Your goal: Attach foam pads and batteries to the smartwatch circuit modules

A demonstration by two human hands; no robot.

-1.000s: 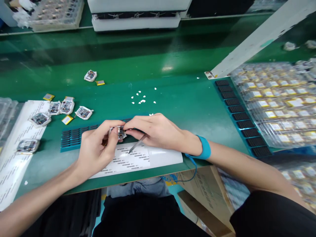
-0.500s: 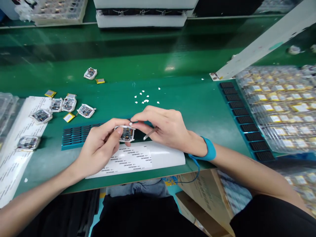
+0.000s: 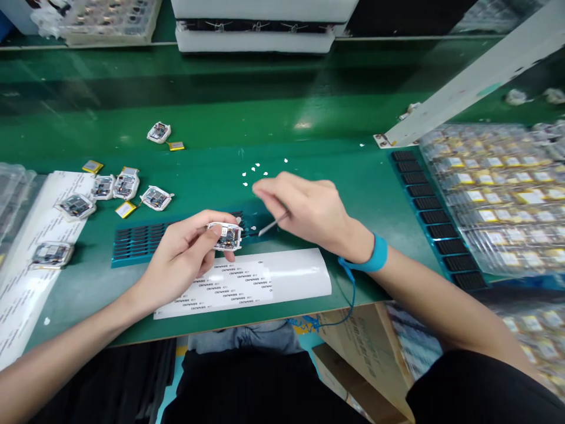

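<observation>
My left hand (image 3: 188, 250) is closed on a small white watch housing (image 3: 228, 237) with its circuit board facing up. The thumb lies over its left edge, and a white round sticker shows at the top by the fingertip. To its right, above the mat, my right hand (image 3: 304, 215) is closed round a slim grey metal tool (image 3: 272, 225) that points down and left. Whether the pinched fingertips hold anything more I cannot tell. Just beyond them, several small white stickers (image 3: 253, 169) are scattered on the green bench.
Below the hands lies a printed white backing sheet (image 3: 300, 274). A blue strip of black parts (image 3: 136, 242) is partly behind my left hand. Other watch housings (image 3: 156, 198), some with batteries, stand left. Clear trays (image 3: 494, 194) are stacked right. A blue wrist strap (image 3: 375, 253) trails a cord.
My right hand has moved up and away from the housing, toward the scattered stickers, with the tool still in it. My left hand has stayed nearly in place with the housing.
</observation>
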